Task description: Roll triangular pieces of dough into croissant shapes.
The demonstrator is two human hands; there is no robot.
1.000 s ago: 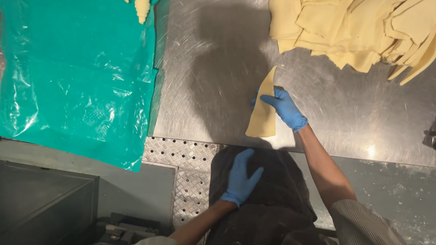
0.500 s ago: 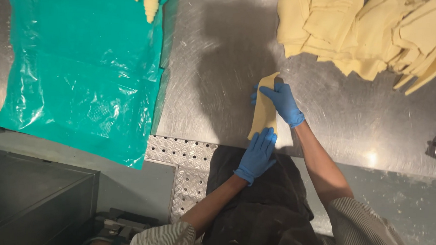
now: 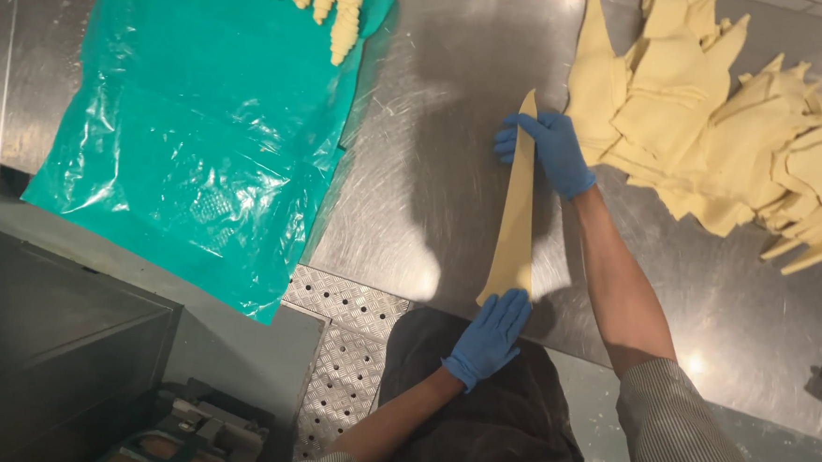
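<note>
Brushed steel table (image 3: 450, 196), scuffed and glossy. Upper left: crinkled green plastic sheet (image 3: 200, 145) carrying ridged rolled pastries (image 3: 334, 2) (kept off bare metal). Upper right: heap of limp, pale dough triangles (image 3: 735, 135). Centre: one dough strip (image 3: 517, 208) stretched long, right hand (image 3: 551, 149) pinching its tip, left hand (image 3: 490, 336) gripping its wide base at the table edge.

Bare steel table (image 3: 433, 167) between green sheet (image 3: 190, 144) (left) and dough pile (image 3: 716, 134).

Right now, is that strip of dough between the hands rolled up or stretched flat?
Stretched flat: the dough strip lies long on the steel table.
</note>
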